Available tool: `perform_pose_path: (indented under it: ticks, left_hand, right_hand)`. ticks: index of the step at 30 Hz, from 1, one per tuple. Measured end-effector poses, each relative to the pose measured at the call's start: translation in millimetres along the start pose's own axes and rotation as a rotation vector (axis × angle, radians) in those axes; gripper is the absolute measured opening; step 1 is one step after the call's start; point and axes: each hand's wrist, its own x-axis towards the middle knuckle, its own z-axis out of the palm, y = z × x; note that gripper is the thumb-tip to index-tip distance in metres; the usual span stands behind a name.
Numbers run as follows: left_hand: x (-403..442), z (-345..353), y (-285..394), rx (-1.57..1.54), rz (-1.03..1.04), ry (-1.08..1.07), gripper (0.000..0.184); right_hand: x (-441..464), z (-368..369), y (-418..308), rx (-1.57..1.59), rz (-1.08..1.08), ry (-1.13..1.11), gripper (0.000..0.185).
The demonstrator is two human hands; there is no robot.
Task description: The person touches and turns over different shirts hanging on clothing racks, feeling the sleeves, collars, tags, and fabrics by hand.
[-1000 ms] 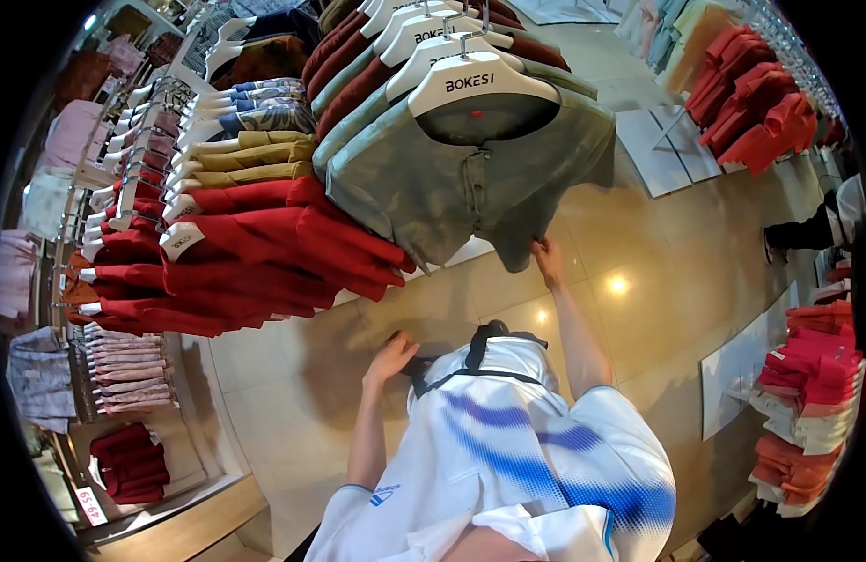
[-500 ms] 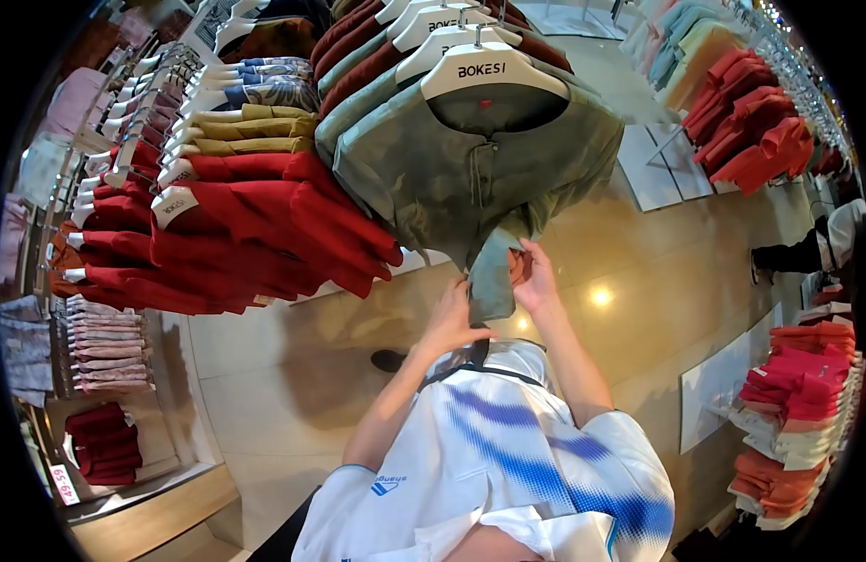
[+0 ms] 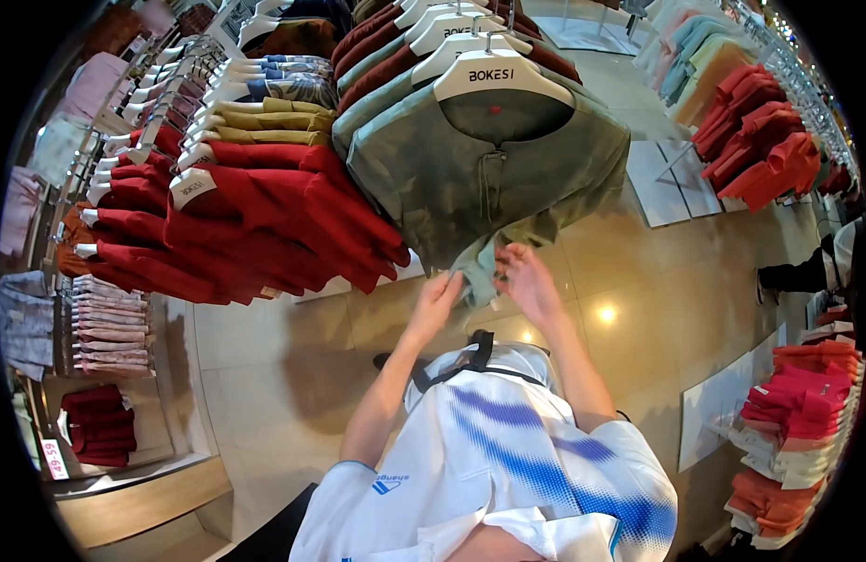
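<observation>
A grey-green camouflage-patterned top (image 3: 489, 169) with a drawstring neckline hangs at the front of the rack on a white hanger (image 3: 504, 77) lettered BOKESI. Its lower hem is gathered and twisted, showing the paler inner side. My left hand (image 3: 435, 302) is closed on the left side of this hem, thumb and fingers pinched together. At the hem's right edge is my right hand (image 3: 530, 286), its fingers bent but apart. It is close against the cloth, and contact is hard to make out.
Red tops (image 3: 274, 211) hang at the left of the green top, with mustard garments (image 3: 274, 122) behind them. At right are more red clothes (image 3: 756, 140) and folded pink and orange stacks (image 3: 798, 403). A person's dark trouser leg (image 3: 796, 278) shows at far right.
The hem flap, spread between both hands before, is now narrower and twisted. My right fingers have loosened and shifted slightly up and left; my left hand has moved a little left.
</observation>
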Motion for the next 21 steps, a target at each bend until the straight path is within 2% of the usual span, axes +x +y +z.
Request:
perform_pose_path:
  ticks: [1, 3, 4, 5, 7, 12, 14, 15, 17, 21]
  left_hand:
    - [1.6, 5.8, 14.4, -0.003, -0.001, 0.005, 0.025]
    - [4.7, 14.0, 37.7, -0.243, -0.027, 0.098, 0.027]
    - [5.5, 13.5, 41.1, -0.314, -0.123, 0.106, 0.027]
    - [6.3, 12.5, 40.3, -0.316, -0.126, 0.107, 0.027]
    - [5.9, 11.3, 39.4, -0.361, -0.149, 0.044, 0.026]
    - [5.5, 6.7, 49.0, -0.233, -0.194, -0.023, 0.026]
    - [6.5, 5.9, 56.5, -0.231, -0.134, 0.021, 0.029]
    - [6.5, 4.2, 59.8, -0.229, -0.134, 0.022, 0.029]
    - [5.3, 1.0, 65.1, -0.143, -0.087, 0.005, 0.03]
    - [2.8, 0.9, 69.7, -0.121, -0.074, 0.028, 0.031]
  right_hand:
    - [-6.5, 1.4, 6.4, -0.003, 0.005, 0.0, 0.03]
    - [-19.8, 8.5, 17.3, -0.223, 0.031, -0.043, 0.04]
    - [-23.9, 18.2, 19.5, -0.255, 0.01, -0.017, 0.047]
    - [-24.8, 23.2, 19.1, -0.255, 0.013, -0.014, 0.047]
    - [-27.4, 31.8, 16.9, -0.445, -0.025, -0.03, 0.051]
    - [-14.0, 32.7, 24.9, -0.655, -0.178, 0.015, 0.045]
    - [-13.2, 36.8, 24.0, -1.143, -0.417, -0.012, 0.04]
    - [-14.6, 42.7, 24.0, -1.141, -0.417, -0.013, 0.04]
    - [-18.3, 57.2, 25.0, -1.279, -0.613, 0.001, 0.038]
    - [-18.1, 66.8, 27.3, -1.298, -0.644, 0.016, 0.039]
